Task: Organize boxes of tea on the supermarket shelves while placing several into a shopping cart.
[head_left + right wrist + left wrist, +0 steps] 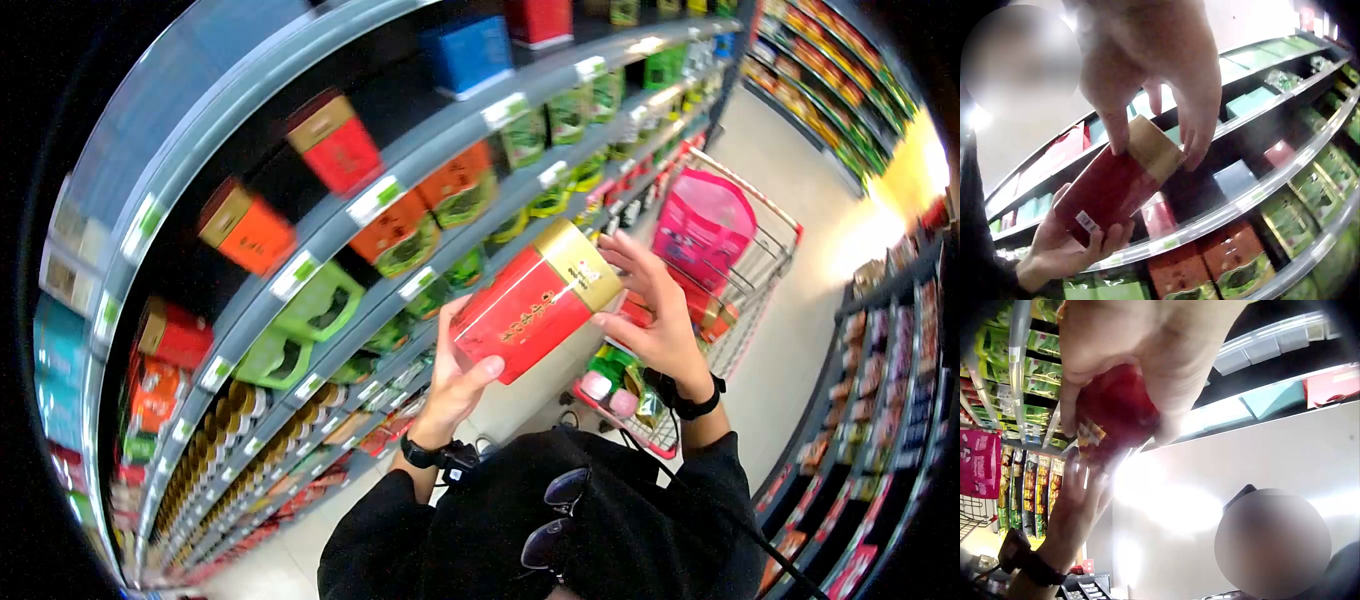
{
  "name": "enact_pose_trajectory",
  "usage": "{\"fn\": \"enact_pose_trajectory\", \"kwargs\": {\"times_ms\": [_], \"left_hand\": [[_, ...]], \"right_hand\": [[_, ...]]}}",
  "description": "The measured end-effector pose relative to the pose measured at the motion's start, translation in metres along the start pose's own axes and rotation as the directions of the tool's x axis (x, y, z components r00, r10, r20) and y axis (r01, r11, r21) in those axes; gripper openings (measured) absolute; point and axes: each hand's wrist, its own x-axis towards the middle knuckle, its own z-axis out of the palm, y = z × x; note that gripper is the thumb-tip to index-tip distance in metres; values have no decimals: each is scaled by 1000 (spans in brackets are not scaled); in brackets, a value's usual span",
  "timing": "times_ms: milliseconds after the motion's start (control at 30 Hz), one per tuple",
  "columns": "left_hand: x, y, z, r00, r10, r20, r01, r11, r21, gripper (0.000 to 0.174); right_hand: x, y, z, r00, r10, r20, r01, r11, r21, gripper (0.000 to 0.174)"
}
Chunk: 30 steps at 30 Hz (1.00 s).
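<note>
A red box with a gold end band (540, 300) and gold lettering is held tilted in front of the chest. My left hand (460, 375) grips its red lower end, thumb over the front face and fingers behind. At the gold end, my right hand (650, 305) spans the box, thumb at one edge and fingertips at the opposite edge. From the right wrist view, a white barcode label shows on the dark red side of the box (1107, 197). In the left wrist view the palm hides part of the red box (1116, 412).
Curved store shelves (400, 170) with boxes and green bags run along the left. A shopping cart (785, 240) stands ahead to the right, holding a pink bag (705, 225) and several packages. More stocked shelves (860, 400) line the right side of the aisle.
</note>
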Motion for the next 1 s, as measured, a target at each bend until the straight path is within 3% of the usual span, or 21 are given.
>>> {"fn": "enact_pose_trajectory", "kwargs": {"times_ms": [167, 333, 433, 633, 767, 867, 1000], "left_hand": [[-30, 25, -38, 973, 179, -145, -195, 975, -107, 92], [-50, 47, -74, 921, 301, -247, -335, 936, -108, 97], [-59, 62, -94, 891, 366, -267, -396, 916, -63, 98], [-81, 89, -130, 845, 477, -242, -427, 874, 233, 104], [-98, 102, -145, 834, 479, -275, -438, 877, 199, 99], [-108, 111, -163, 787, 543, -294, -454, 832, 320, 98], [-118, 129, -173, 765, 530, -366, -460, 847, 266, 99]], "right_hand": [[34, -28, 88, 980, 194, 51, -199, 908, 369, 85], [53, -60, 167, 950, 194, 245, -303, 761, 574, 89], [65, -68, 197, 945, 131, 299, -282, 790, 545, 94], [86, -92, 257, 963, 18, 271, -167, 825, 540, 95], [94, -107, 292, 952, -9, 307, -170, 817, 551, 92], [98, -115, 315, 931, 29, 364, -239, 803, 546, 92], [99, -115, 347, 921, -18, 389, -186, 857, 481, 99]]}}
